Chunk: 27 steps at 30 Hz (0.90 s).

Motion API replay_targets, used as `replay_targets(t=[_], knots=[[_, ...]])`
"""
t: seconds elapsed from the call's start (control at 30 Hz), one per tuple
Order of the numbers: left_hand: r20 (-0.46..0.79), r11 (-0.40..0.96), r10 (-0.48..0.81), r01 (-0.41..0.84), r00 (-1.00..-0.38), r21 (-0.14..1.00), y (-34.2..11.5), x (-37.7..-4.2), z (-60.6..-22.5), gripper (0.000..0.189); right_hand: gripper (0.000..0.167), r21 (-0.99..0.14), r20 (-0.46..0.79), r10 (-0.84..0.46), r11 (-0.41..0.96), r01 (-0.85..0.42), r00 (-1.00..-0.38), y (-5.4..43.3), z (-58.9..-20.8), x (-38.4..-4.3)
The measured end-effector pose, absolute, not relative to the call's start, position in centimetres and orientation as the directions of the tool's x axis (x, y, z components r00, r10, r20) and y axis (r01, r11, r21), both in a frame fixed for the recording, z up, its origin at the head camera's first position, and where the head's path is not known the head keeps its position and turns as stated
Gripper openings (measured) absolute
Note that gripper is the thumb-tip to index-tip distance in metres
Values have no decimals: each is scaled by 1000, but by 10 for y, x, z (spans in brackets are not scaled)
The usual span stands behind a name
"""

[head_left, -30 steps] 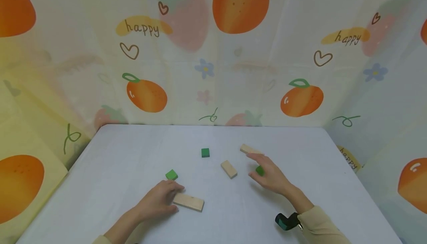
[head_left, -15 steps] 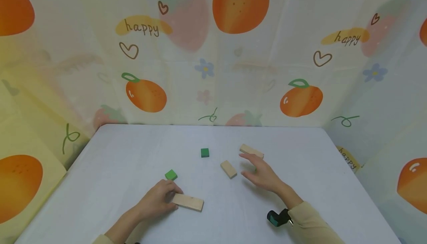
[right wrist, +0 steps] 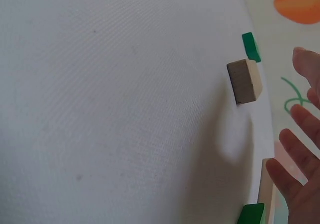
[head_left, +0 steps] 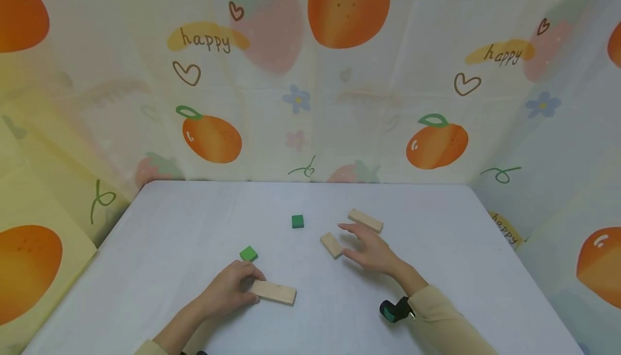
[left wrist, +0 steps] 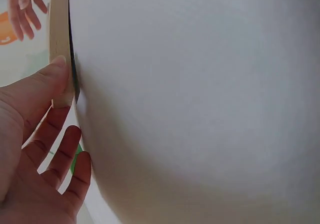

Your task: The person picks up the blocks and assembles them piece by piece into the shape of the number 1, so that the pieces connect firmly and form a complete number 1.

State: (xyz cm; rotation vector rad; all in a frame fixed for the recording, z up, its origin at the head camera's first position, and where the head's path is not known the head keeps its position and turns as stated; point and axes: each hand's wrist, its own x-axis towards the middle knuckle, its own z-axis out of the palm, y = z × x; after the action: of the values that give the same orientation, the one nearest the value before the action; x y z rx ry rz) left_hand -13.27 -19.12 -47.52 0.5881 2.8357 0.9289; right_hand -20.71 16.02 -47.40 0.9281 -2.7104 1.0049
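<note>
My left hand (head_left: 227, 291) pinches the left end of a long, flat wooden block (head_left: 276, 292) on the white table. The left wrist view has the thumb on one side of this wooden block (left wrist: 60, 29), fingers on the other. My right hand (head_left: 372, 248) is open, fingers spread, its thumb right at the end of a shorter wooden block (head_left: 331, 245). Behind that hand lies another long wooden block (head_left: 366, 220). A green block (right wrist: 251, 214), seen in the right wrist view, is mostly hidden by the right hand in the head view.
One green block (head_left: 249, 253) sits just beyond the left hand's fingers. Another green block (head_left: 297, 221) lies farther back near the middle. The white table (head_left: 194, 209) ends at a fruit-printed curtain (head_left: 271, 129). A black wrist device (head_left: 395, 310) hangs under the right sleeve.
My right hand has moved left, from over the green block to beside the shorter wooden block. The left hand keeps its pinch on the long wooden block and has hardly moved.
</note>
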Motion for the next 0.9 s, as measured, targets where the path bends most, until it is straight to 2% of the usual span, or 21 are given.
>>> replay_targets(t=[0.37,0.63,0.9], knots=[[31,725,389,327,-921,606,-192,-135,-475,33,52,-599,255,-551,555,-578,-794,157,-476,-212],[74,704,426,381,-902,599,-187,-133,-473,33,54,-616,234,-560,548,-566,-795,157,-477,-216],[149,642,461,445,-875,624,-173,-128,-467,33,56,-572,197,-574,591,-569,-795,156,-480,-222]])
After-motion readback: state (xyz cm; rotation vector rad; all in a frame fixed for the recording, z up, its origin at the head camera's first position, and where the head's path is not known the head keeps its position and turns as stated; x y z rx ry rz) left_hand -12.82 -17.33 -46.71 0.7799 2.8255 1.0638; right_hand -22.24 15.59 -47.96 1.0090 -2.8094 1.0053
